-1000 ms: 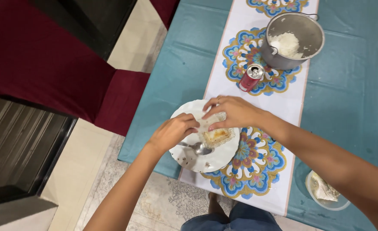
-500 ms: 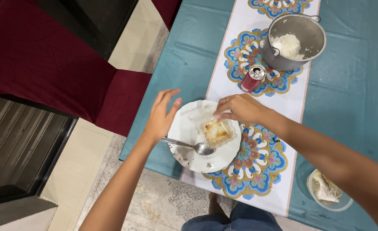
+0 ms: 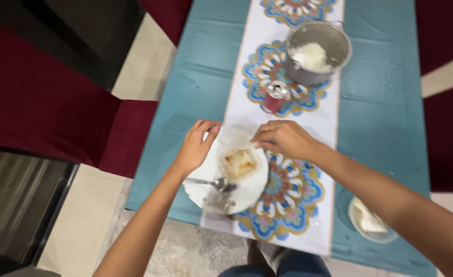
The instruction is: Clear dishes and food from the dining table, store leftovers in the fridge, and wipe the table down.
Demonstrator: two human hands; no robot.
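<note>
A white plate point(image 3: 208, 197) lies at the near edge of the table, half on the patterned runner point(image 3: 288, 205). A browned, square piece of food point(image 3: 239, 161) sits in its middle, and a metal spoon point(image 3: 209, 182) lies across its near side. My left hand point(image 3: 195, 147) grips the plate's left rim, thumb over the edge. My right hand point(image 3: 284, 139) has its fingers curled on the plate's far right rim. The picture is blurred by motion.
A red drink can point(image 3: 275, 96) stands just beyond the plate. Behind it is a metal pot point(image 3: 334, 46) holding white rice point(image 3: 311, 55). A clear bowl point(image 3: 371, 221) with food sits at the near right, and a maroon chair point(image 3: 57, 113) stands left of the teal table point(image 3: 380, 118).
My left hand has come down from the air onto the plate's left rim. My right hand has settled on the far rim. The camera view has shifted and blurred.
</note>
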